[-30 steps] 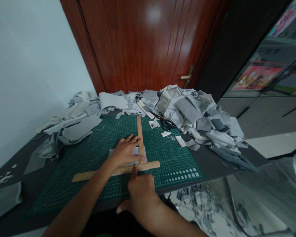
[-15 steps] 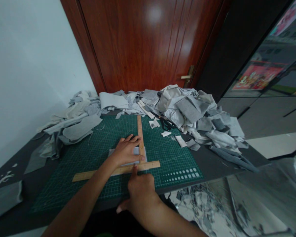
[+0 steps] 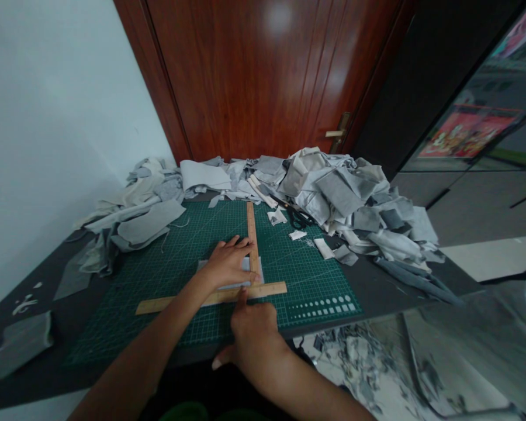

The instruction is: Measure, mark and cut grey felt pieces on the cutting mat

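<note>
A long wooden ruler point(image 3: 272, 289) lies crosswise on the green cutting mat point(image 3: 307, 275). A second wooden ruler point(image 3: 251, 219) runs away from it at about a right angle; whether the two are joined I cannot tell. Beneath them lies a small grey-white piece of cloth point(image 3: 245, 264), partly covered. My left hand point(image 3: 230, 263) rests flat on the cloth, fingers spread, with fingertips and thumb against the second ruler. With its index fingertip my right hand point(image 3: 255, 327) presses on the crosswise ruler; the thumb sticks out and the other fingers are curled, gripping nothing visible.
Black-handled scissors point(image 3: 300, 217) lie at the mat's far edge, beside a large heap of grey cloth scraps point(image 3: 342, 190). More cloth point(image 3: 144, 222) is piled at the left, and a folded grey piece point(image 3: 24, 345) sits at the near left. Scraps point(image 3: 355, 356) litter the floor.
The view has shifted slightly, so everything sits a little further right and higher. Both hands keep their places on the rulers and cloth.
</note>
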{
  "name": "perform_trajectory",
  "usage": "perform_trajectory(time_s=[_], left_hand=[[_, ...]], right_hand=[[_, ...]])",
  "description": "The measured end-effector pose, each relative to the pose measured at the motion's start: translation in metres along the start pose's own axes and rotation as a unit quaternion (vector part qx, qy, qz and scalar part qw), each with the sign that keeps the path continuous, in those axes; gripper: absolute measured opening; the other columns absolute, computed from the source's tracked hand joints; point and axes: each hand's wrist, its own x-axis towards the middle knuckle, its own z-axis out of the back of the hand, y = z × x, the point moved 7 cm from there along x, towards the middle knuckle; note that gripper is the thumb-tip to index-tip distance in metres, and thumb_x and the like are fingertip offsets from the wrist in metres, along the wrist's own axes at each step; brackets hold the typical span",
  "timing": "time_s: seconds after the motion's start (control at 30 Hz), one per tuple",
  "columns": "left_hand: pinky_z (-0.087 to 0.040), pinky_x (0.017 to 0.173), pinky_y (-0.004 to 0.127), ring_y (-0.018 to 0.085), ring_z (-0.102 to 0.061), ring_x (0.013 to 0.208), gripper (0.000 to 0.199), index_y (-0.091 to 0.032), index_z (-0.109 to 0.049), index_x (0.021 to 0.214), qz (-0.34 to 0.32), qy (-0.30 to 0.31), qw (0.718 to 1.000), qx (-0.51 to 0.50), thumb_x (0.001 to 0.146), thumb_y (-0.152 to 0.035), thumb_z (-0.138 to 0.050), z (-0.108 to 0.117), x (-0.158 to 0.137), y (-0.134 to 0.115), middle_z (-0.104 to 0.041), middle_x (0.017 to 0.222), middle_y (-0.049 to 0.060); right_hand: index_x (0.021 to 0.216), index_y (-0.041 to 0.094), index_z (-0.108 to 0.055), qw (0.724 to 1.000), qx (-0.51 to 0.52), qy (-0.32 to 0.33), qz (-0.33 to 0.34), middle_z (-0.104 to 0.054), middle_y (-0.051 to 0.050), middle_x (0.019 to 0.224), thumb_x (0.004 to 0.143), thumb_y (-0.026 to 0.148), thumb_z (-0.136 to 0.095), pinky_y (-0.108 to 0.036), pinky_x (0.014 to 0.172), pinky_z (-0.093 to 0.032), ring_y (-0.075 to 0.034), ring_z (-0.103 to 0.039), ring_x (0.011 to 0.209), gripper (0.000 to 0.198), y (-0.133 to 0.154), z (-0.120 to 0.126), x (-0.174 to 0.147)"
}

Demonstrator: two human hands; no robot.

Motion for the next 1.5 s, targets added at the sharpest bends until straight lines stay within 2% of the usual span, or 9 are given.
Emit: perform_trajectory(time_s=[0.13,0.3,0.43,0.63,0.87,1.07,1.37,1.43,1.5], left_hand=[[-0.031,0.112,0.061,0.043,-0.030,0.148,0.093,-0.029,-0.045,0.150,0.000,0.005,1.000,0.006,0.071,-0.070,-0.073,0.003,0.002,-0.002,-0.038,0.162,0.008],[-0.032,0.111,0.061,0.043,-0.032,0.146,0.092,-0.030,-0.047,0.145,-0.001,0.030,0.999,0.012,0.068,-0.071,-0.074,0.007,0.005,-0.006,-0.040,0.160,0.008],[-0.034,0.109,0.064,0.044,-0.034,0.145,0.088,-0.029,-0.050,0.139,-0.005,0.039,0.999,0.014,0.066,-0.070,-0.076,0.010,0.007,-0.009,-0.042,0.157,0.009],[-0.034,0.109,0.063,0.043,-0.036,0.143,0.084,-0.026,-0.051,0.136,-0.006,0.038,0.999,0.014,0.068,-0.068,-0.075,0.010,0.008,-0.011,-0.043,0.156,0.011],[-0.033,0.110,0.061,0.045,-0.034,0.144,0.088,-0.024,-0.050,0.139,-0.007,0.037,0.999,0.007,0.068,-0.070,-0.073,0.008,0.007,-0.010,-0.040,0.158,0.011],[-0.031,0.111,0.061,0.045,-0.032,0.145,0.093,-0.025,-0.046,0.144,0.001,0.040,0.999,0.009,0.068,-0.071,-0.073,0.008,0.006,-0.011,-0.037,0.161,0.011],[-0.030,0.111,0.065,0.045,-0.032,0.146,0.093,-0.025,-0.048,0.143,-0.009,0.020,1.000,0.002,0.067,-0.072,-0.074,0.004,0.007,-0.007,-0.038,0.161,0.010],[-0.029,0.112,0.066,0.045,-0.031,0.146,0.094,-0.025,-0.048,0.143,-0.008,0.019,1.000,-0.002,0.066,-0.073,-0.074,0.002,0.008,-0.005,-0.038,0.161,0.010],[-0.030,0.112,0.065,0.045,-0.032,0.146,0.094,-0.026,-0.048,0.142,-0.009,0.017,1.000,-0.003,0.065,-0.073,-0.074,0.000,0.008,-0.004,-0.039,0.160,0.010]], right_hand=[[0.155,-0.006,-0.028,1.000,0.002,-0.001,-0.001,-0.070,-0.036,0.112,0.053,0.059,-0.093,-0.048,0.080,-0.060,-0.039,-0.075,0.097,0.137,-0.002,0.001,-0.002],[0.155,-0.005,-0.029,1.000,0.005,-0.007,0.002,-0.070,-0.036,0.112,0.052,0.058,-0.094,-0.050,0.080,-0.060,-0.041,-0.074,0.098,0.137,-0.003,-0.001,-0.001],[0.156,-0.003,-0.027,1.000,0.000,-0.002,-0.007,-0.065,-0.039,0.120,0.051,0.064,-0.092,-0.050,0.079,-0.059,-0.042,-0.074,0.099,0.140,-0.005,-0.002,-0.001],[0.158,-0.004,-0.017,1.000,-0.011,0.017,-0.013,-0.072,-0.034,0.107,0.061,0.059,-0.089,-0.051,0.079,-0.059,-0.040,-0.075,0.092,0.136,-0.006,-0.005,-0.005],[0.158,-0.005,-0.006,0.998,0.000,0.052,-0.023,-0.072,-0.034,0.106,0.057,0.055,-0.093,-0.051,0.079,-0.059,-0.041,-0.075,0.093,0.146,-0.007,-0.010,-0.007],[0.159,-0.004,-0.010,0.999,0.019,0.044,-0.026,-0.072,-0.035,0.106,0.052,0.055,-0.095,-0.052,0.079,-0.059,-0.043,-0.075,0.094,0.148,-0.010,-0.011,-0.006],[0.156,0.001,-0.027,0.999,0.015,0.023,-0.036,-0.074,-0.032,0.106,0.054,0.060,-0.092,-0.049,0.075,-0.060,-0.041,-0.075,0.092,0.135,-0.010,-0.001,-0.012],[0.154,0.002,-0.031,0.999,0.031,-0.012,-0.031,-0.076,-0.028,0.100,0.064,0.058,-0.089,-0.048,0.074,-0.060,-0.040,-0.076,0.087,0.122,-0.011,0.008,-0.021],[0.151,0.003,-0.036,0.995,0.062,-0.080,0.003,-0.076,-0.025,0.099,0.077,0.054,-0.081,-0.048,0.075,-0.059,-0.038,-0.076,0.086,0.100,-0.011,0.020,-0.035]])
